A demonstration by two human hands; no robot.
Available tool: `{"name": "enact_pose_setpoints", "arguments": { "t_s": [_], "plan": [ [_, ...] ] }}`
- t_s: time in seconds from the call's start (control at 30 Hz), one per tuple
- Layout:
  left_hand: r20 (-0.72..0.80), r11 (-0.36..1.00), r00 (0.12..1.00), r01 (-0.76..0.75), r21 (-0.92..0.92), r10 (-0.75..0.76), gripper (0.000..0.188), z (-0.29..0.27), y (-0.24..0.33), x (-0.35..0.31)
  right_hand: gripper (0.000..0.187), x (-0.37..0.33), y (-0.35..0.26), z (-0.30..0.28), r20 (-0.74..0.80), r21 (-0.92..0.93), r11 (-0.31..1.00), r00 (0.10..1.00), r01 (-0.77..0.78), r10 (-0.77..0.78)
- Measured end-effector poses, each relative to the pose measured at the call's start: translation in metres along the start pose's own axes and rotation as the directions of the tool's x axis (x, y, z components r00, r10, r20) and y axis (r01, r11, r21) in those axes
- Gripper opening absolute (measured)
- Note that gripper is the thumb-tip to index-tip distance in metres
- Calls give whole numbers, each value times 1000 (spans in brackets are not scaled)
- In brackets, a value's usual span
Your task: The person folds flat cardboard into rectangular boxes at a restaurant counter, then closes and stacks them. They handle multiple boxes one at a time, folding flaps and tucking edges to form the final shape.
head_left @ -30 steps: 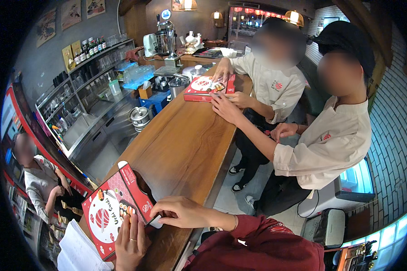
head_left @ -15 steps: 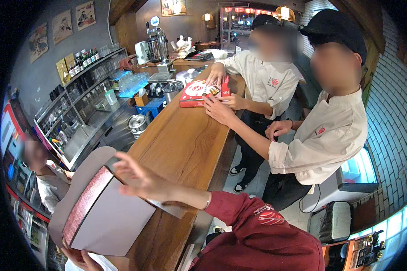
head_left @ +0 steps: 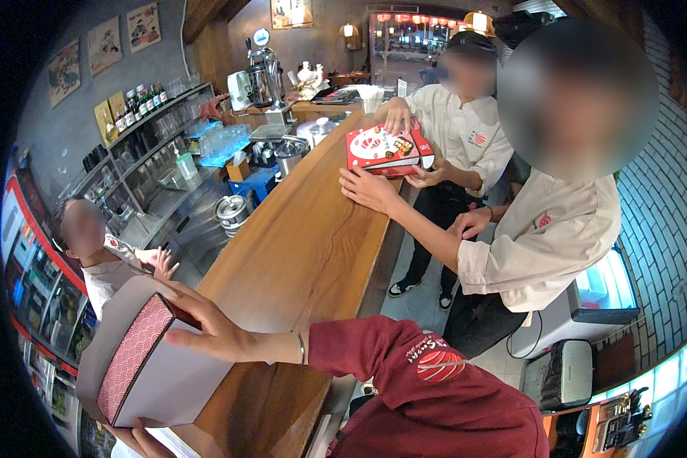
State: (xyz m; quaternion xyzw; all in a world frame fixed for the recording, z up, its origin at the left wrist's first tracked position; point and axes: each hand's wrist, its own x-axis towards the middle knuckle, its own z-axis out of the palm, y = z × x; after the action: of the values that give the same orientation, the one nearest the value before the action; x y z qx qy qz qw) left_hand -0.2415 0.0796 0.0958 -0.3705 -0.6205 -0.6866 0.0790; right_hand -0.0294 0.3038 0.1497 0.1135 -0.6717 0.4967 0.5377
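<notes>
A grey cardboard box with a pink wave-patterned panel and a rounded grey flap stands tilted at the near left end of the wooden counter. My right hand reaches across from the right and grips its upper edge, thumb on the near side, fingertips partly hidden behind. My left hand holds the box's bottom corner, mostly cut off by the lower rim. Across the counter, a co-worker in a white jacket holds a red printed box with both hands. Another co-worker's hand rests on the counter beside it.
The long wooden counter runs away from me. Behind it at left stand shelves with bottles and glasses, a steel sink area and a third person. Metal pots sit beside the counter's left edge; a grey machine stands at right.
My right hand has come down onto the grey box, which has shifted slightly left and down. The red box has moved right and tilted. The person at left has raised their hands.
</notes>
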Motion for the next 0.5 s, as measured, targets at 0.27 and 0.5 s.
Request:
{"name": "enact_pose_setpoints", "arguments": {
  "t_s": [0.27, 0.5],
  "plan": [
    [-46, 981, 999, 32, 192, -23, 73, 4, 13, 0, 66, -10, -9, 5, -67, -101, 995, 997, 23, -30],
    [-15, 1000, 1000, 26, -2, -26, 70, 11, 34, 6, 56, 3, -17, -19, 149, 39, 997, 986, 72, -77]
  ]
}}
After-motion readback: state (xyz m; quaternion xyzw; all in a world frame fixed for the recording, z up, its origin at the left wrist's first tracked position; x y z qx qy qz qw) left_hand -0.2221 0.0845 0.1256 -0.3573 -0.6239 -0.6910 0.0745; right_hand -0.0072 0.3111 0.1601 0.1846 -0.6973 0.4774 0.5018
